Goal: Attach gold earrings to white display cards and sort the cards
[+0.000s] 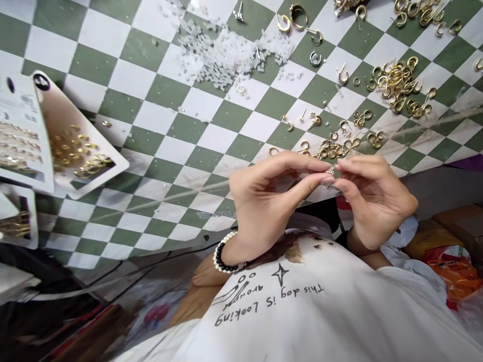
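My left hand [264, 196], with a black-and-white beaded bracelet [222, 254] on its wrist, pinches a small earring [330, 172] between thumb and forefinger. A row of tiny bead-like bumps shows on the earring. Right beside it, my right hand [373, 191] has its thumb and fingertips drawn together at the earring's edge. Whatever sits between those right fingertips is too small to make out. Just beyond both hands, a cluster of gold earrings [335, 148] lies on the green-and-white checkered tabletop [169, 141].
A larger heap of gold hoop earrings [398, 83] lies at the right. Clear plastic earring backs [226, 55] are scattered at the top middle. Cards of packed earrings [79, 146] rest at the left. The table's near edge runs below my hands.
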A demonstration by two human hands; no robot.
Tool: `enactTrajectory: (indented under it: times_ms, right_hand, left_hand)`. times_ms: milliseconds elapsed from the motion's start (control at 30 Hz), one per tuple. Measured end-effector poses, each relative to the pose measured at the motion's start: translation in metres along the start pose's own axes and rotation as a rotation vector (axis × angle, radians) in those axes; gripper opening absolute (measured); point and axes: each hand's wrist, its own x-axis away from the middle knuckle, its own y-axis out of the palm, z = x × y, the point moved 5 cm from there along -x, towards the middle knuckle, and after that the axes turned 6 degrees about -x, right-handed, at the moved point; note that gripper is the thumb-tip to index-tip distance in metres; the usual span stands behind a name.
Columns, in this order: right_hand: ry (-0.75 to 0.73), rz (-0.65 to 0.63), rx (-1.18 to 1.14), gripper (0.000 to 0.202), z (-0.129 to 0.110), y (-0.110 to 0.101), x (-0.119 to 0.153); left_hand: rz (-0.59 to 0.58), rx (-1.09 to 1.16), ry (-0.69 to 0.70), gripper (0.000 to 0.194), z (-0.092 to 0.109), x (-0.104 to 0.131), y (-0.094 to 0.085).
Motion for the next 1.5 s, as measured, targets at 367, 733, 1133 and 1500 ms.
enactTrajectory:
  times_ms: [367,733,1133,1500]
  right_hand:
    - [-0.006,0.056,-0.208,0.017,0.000,0.014,-0.002]
    - [0.042,0.171,-0.379,0.014,0.007,0.018,0.002]
    - [0.108,0.057,-0.230,0.003,0.006,0.017,0.001]
    - [0.094,0.089,-0.286,0.010,0.009,0.021,0.000]
  left_hand:
    - [0.031,-0.160,0.099,0.021,0.008,0.008,-0.004]
    - [-0.076,-0.045,0.143,0.018,0.009,0.003,0.003]
    - [-0.198,0.052,-0.055,0.018,0.002,-0.002,-0.006]
    - [-0.161,-0.114,0.045,0.012,-0.001,-0.004,-0.005]
